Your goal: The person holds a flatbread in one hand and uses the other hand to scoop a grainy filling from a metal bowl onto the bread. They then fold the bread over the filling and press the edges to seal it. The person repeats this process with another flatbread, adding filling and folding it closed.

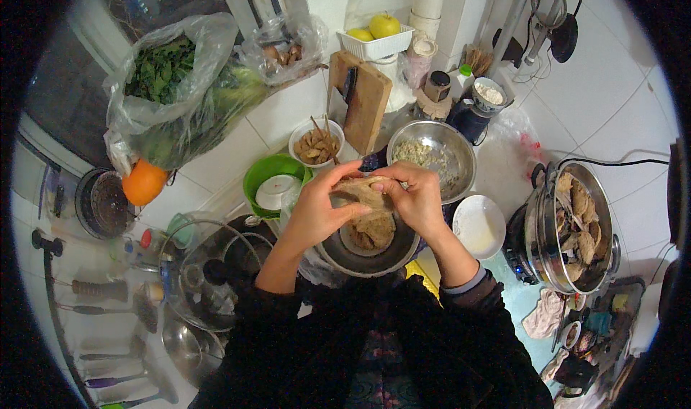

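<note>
In front of my chest, a flattened piece of brown dough [366, 191] is pinched between both hands. My left hand [317, 206] grips its left side, thumb below and fingers behind. At the right edge, my right hand [417, 195] presses with thumb and fingers closed on it. Directly below sits a metal bowl [367, 271] holding a larger lump of brown dough [373, 233], partly covered by my hands. Beyond my right hand stands a steel basin [469, 161] with pale chopped filling [417, 153] in it.
To the right are a white bowl [479, 225] with pale liquid and a steel steamer [610, 254] of brown dumplings [576, 207]. Left lie a green basin [252, 179] and glass lid [176, 265]. Behind stand a bowl of brown pieces [317, 148] with chopsticks, and a cutting board [371, 110].
</note>
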Tool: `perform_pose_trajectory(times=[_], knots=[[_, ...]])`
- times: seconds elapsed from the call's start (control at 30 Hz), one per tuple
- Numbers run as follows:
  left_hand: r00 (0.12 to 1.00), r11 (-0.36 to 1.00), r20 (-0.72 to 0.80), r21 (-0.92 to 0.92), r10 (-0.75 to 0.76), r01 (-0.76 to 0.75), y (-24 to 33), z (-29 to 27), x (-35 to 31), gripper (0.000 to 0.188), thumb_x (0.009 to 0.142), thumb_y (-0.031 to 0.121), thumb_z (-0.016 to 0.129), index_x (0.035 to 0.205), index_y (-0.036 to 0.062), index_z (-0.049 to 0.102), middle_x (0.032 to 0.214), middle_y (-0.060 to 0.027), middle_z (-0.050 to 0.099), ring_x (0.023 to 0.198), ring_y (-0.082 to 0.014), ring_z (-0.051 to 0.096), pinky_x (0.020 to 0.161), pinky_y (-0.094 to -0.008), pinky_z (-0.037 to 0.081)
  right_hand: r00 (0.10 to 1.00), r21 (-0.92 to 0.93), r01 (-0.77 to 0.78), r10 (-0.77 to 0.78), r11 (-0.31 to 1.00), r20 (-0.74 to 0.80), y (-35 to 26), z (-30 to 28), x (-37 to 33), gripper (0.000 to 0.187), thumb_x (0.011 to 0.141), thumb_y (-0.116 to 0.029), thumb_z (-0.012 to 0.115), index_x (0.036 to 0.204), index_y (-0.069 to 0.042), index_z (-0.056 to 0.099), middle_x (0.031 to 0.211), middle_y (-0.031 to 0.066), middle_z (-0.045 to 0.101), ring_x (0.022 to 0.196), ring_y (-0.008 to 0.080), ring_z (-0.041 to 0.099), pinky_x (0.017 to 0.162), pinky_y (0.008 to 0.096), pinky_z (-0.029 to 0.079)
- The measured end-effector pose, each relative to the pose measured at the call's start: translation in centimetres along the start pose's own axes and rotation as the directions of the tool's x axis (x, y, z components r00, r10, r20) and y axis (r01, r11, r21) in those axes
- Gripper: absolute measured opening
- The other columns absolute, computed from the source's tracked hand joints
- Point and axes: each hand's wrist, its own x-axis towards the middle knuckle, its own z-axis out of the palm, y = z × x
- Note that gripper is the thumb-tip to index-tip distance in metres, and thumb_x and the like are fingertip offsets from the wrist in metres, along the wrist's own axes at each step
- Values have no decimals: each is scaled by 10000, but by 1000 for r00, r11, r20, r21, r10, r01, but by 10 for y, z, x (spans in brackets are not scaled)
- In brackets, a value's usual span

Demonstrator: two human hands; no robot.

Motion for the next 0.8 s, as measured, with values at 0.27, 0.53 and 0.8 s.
perform_pose_trajectory(times=[0.27, 0.53, 0.8], knots=[[961, 959, -101, -152, -257, 240, 4, -4, 1, 114, 720, 13, 624, 833, -4, 634, 781, -42, 631, 754, -128, 593, 686, -248, 458, 992, 182, -95, 79, 979, 95, 2, -1, -1, 232, 701, -77, 699, 910, 3, 641, 828, 128, 645, 756, 226, 621, 684, 284, 473], [995, 996, -75, -55, -73, 68, 8, 1, 3, 133, 740, 0, 609, 870, -15, 630, 766, -74, 641, 691, -121, 601, 638, -240, 466, 995, 129, 24, -36, 991, 95, -3, 2, -4, 244, 716, -104, 684, 936, -10, 638, 840, 148, 639, 747, 249, 621, 673, 302, 473], [993, 971, 62, -212, -96, 107, 9, 3, -1, 342, 730, 6, 648, 1065, 9, 583, 848, -85, 645, 752, -95, 586, 670, -236, 463, 994, -100, 112, -113, 989, -7, -6, 1, -4, 126, 773, -89, 608, 865, -5, 631, 740, 150, 606, 694, 315, 590, 612, 349, 463]])
